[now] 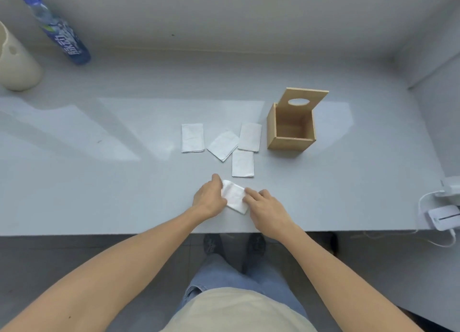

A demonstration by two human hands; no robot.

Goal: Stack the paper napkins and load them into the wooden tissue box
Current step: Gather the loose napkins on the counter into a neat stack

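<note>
A folded white napkin (234,196) lies near the table's front edge, gripped at its left side by my left hand (209,200) and at its right side by my right hand (266,207). Beyond it, several more folded napkins lie flat and apart: one at the left (192,137), a tilted one (222,145), one further right (249,137) and one nearer me (242,163). The wooden tissue box (290,142) stands to their right, empty, with its lid (305,100), which has an oval hole, tipped up at the back.
A blue-labelled plastic bottle (59,33) and a cream cylinder (15,60) stand at the far left. White devices with cables (443,216) sit at the table's right edge. The grey table (99,182) ends just below my hands.
</note>
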